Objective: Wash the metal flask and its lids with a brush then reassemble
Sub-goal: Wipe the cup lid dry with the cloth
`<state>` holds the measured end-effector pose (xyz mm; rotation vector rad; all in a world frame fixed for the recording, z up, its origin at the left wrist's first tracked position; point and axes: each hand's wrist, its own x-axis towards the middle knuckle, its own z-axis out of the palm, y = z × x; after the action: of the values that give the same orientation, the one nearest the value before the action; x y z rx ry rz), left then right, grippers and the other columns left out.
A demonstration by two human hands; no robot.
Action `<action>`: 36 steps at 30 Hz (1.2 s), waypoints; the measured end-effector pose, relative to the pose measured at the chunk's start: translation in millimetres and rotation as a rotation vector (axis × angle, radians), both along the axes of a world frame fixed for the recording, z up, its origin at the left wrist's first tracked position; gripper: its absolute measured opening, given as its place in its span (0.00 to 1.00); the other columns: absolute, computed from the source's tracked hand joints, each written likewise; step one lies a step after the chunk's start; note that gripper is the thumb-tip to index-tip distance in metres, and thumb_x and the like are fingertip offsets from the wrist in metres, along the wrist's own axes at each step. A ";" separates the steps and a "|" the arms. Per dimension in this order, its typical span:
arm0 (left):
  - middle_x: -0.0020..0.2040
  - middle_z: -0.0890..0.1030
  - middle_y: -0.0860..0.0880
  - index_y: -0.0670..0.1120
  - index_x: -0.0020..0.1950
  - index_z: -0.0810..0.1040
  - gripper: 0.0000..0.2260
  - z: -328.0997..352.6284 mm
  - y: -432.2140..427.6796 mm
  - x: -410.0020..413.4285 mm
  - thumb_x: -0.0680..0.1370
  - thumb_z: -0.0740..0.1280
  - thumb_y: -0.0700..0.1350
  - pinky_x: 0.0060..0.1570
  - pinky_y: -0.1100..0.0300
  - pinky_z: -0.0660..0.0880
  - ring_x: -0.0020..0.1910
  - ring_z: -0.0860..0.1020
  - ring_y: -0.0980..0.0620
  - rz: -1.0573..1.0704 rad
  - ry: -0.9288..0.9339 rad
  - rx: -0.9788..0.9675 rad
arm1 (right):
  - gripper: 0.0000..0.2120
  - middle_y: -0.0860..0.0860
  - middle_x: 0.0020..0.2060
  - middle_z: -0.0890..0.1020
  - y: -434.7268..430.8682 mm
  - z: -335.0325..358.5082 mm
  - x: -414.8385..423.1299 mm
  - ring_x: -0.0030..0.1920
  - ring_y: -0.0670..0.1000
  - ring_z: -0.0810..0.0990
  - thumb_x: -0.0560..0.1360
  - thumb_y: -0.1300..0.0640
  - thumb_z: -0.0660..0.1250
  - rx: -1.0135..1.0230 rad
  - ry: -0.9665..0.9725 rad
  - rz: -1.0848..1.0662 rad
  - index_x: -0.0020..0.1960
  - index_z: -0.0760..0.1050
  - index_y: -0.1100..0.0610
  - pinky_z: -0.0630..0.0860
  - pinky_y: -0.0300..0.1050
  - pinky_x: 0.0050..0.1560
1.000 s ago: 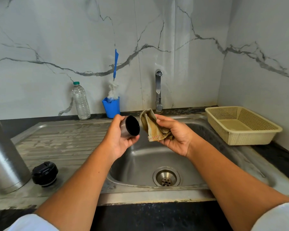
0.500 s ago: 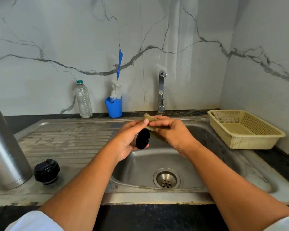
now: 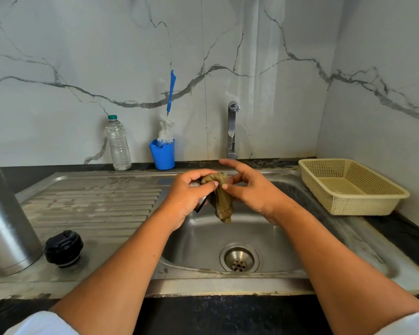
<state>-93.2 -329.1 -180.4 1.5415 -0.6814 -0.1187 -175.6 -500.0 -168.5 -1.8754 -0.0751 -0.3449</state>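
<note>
The head view looks down at a steel sink (image 3: 300, 243) set in a dark bench (image 3: 228, 315). Both hands meet above the back of the basin. The left hand (image 3: 189, 192) has its grip closed round a small cup lid (image 3: 200, 206). The lid is mostly hidden by the fingers; only a bit of shiny metal and a dark rim show. The right hand (image 3: 249, 189) pinches an olive cloth (image 3: 224, 204) with its thumb and curled fingers, while the index finger stays stretched out. The cloth touches the lid and its loose end hangs down over the basin. The left thumb lies on the top of the cloth.

The metal flask (image 3: 7, 226) stands upright on the left end of the draining board (image 3: 94, 201), partly cut by the picture edge. The black stopper lid (image 3: 63, 249) sits just beside it. The bottle brush (image 3: 167, 126) stands in a blue cup (image 3: 162, 154) at the wall, between a plastic water bottle (image 3: 117, 143) and the tap (image 3: 232, 129). A cream basket (image 3: 348, 187) lies on the right.
</note>
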 end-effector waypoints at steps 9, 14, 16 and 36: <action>0.50 0.86 0.48 0.52 0.50 0.87 0.09 1.2 1.4 0.6 0.78 0.74 0.38 0.50 0.52 0.83 0.53 0.84 0.48 0.018 -0.042 -0.056 | 0.12 0.52 0.55 0.84 1.5 3.5 -3.0 0.49 0.53 0.86 0.74 0.60 0.77 0.003 -0.081 -0.037 0.56 0.80 0.55 0.84 0.49 0.51; 0.50 0.87 0.46 0.49 0.51 0.87 0.07 3.3 0.1 -1.0 0.79 0.72 0.38 0.42 0.58 0.82 0.48 0.85 0.51 0.003 0.004 -0.071 | 0.10 0.47 0.56 0.83 1.8 1.9 -0.5 0.38 0.51 0.78 0.73 0.63 0.77 -0.022 -0.151 -0.060 0.50 0.77 0.57 0.83 0.51 0.41; 0.49 0.86 0.44 0.49 0.50 0.87 0.06 2.9 0.3 0.7 0.79 0.73 0.39 0.43 0.51 0.84 0.46 0.85 0.49 0.004 0.030 -0.068 | 0.12 0.50 0.48 0.82 1.5 1.6 -0.6 0.37 0.49 0.77 0.73 0.63 0.76 -0.024 -0.163 -0.054 0.52 0.76 0.53 0.81 0.46 0.40; 0.44 0.87 0.47 0.51 0.48 0.88 0.03 8.2 10.6 9.1 0.75 0.77 0.45 0.47 0.42 0.84 0.43 0.85 0.46 0.000 0.181 0.019 | 0.04 0.49 0.48 0.83 -1.1 8.6 -2.2 0.52 0.51 0.82 0.82 0.52 0.67 -0.240 -0.051 -0.232 0.56 0.77 0.50 0.81 0.52 0.54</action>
<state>-84.0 -318.5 -172.1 1.5281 -0.5380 -0.2617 -177.8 -501.2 -159.9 -2.1188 0.0712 -0.5637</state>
